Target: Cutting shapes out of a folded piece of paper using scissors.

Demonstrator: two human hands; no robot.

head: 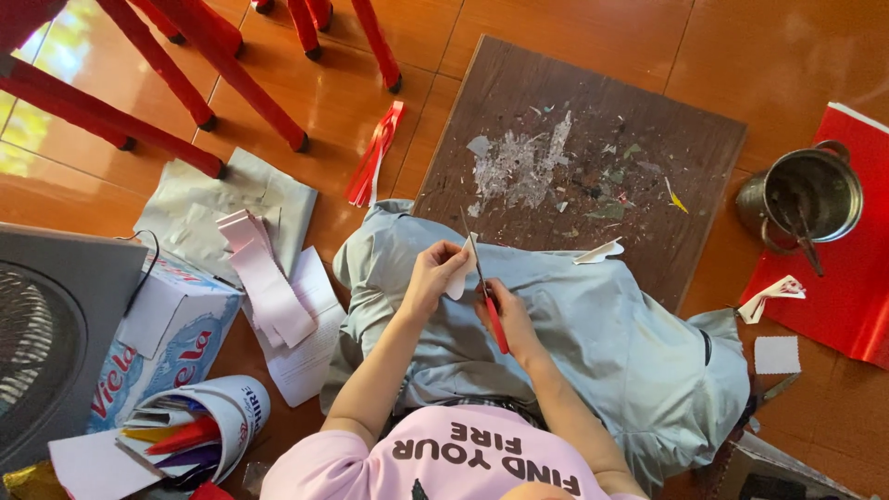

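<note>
My left hand pinches a small white paper piece over my lap. My right hand grips red-handled scissors, whose thin blades point up and away along the paper's right edge. Both hands are close together above my grey trousers. Another white paper scrap lies on the trousers near the edge of a dark wooden board.
The board carries dried glue and paper bits. On the right sit a metal pot, a red paper sheet and white cut pieces. On the left lie red strips, pink strips, a box, a fan and red chair legs.
</note>
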